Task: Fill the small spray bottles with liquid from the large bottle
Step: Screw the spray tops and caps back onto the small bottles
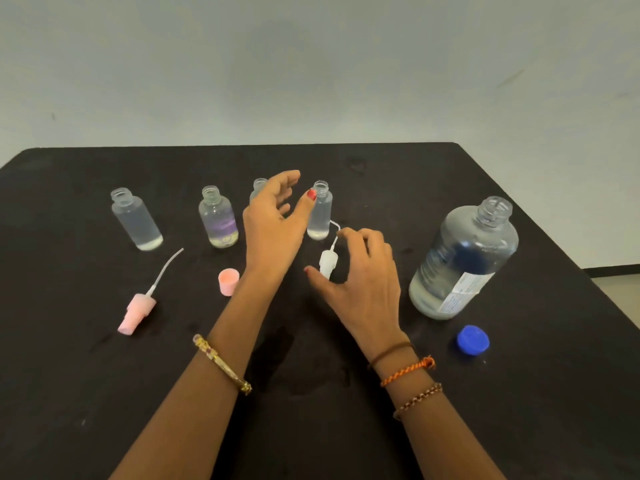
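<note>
Reaching over the table (519, 393) | our left hand (273, 220) open, right hand (360, 271) pinching light white sprayer (327, 263) | large bottle (464, 258) looks heavy, slick: grip mid-body.

third small bottle (259, 187): mostly hidden by left hand (273, 220) | large bottle's label (462, 292): unreadable

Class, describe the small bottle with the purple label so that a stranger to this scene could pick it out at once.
Start at the black table and find the row of four small clear bottles near its far edge. Counting from the left, it is the second one, the purple-labelled bottle, standing uncapped. Only it carries a purple label; its neighbours are plain.
</note>
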